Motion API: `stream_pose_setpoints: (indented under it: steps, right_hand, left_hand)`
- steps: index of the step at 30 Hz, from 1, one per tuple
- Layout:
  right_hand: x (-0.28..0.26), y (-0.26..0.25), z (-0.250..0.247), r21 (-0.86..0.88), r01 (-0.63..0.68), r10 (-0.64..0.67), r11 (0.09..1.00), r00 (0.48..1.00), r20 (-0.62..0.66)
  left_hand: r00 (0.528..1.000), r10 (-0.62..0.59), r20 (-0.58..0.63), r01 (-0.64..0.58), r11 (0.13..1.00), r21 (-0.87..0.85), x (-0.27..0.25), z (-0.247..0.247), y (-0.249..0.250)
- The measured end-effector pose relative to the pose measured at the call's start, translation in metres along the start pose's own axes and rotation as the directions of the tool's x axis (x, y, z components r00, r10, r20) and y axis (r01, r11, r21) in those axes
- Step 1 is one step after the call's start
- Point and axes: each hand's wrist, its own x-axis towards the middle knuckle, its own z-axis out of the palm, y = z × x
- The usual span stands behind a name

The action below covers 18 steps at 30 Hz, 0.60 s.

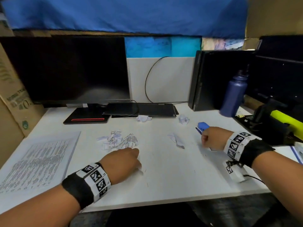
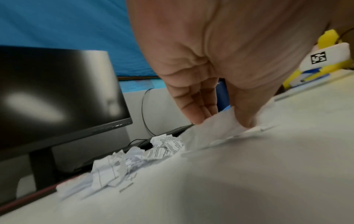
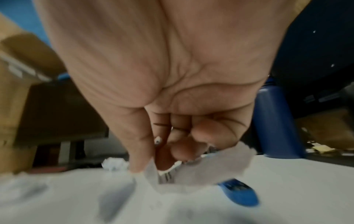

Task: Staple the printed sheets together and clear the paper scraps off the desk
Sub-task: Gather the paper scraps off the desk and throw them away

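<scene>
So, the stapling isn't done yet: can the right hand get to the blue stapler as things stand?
Probably yes. The blue stapler lies just beyond the right hand with nothing between them, but that hand already grips a paper scrap, which it would have to drop first.

dim, soft indoor light; wrist views blurred, edges warped.

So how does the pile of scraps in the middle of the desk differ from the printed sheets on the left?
The scrap pile is torn and crumpled, standing up in loose bits; the printed sheets lie flat and whole. The pile sits just past the left hand, whereas the sheets sit at the desk's left edge, untouched. Both are white paper with dark print.
</scene>
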Motion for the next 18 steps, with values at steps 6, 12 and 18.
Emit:
stream_pose_setpoints:
  steps: [6,12,18]
  right_hand:
    - [0.008,-0.033,-0.030,0.248,0.134,-0.080,0.960,0.973,-0.215]
    - [0.032,-0.067,-0.020,0.232,0.052,-0.025,0.971,0.993,-0.118]
    - [0.036,-0.086,0.001,-0.043,0.064,-0.065,0.997,0.998,-0.003]
  left_hand:
    - [0.874,-0.382,-0.300,0.206,0.851,-0.483,-0.007,-0.037,-0.034]
    - [0.735,-0.676,-0.050,0.423,0.515,-0.746,-0.012,-0.051,-0.098]
    - [0.801,-0.585,0.127,0.587,0.726,-0.359,-0.018,-0.018,-0.109]
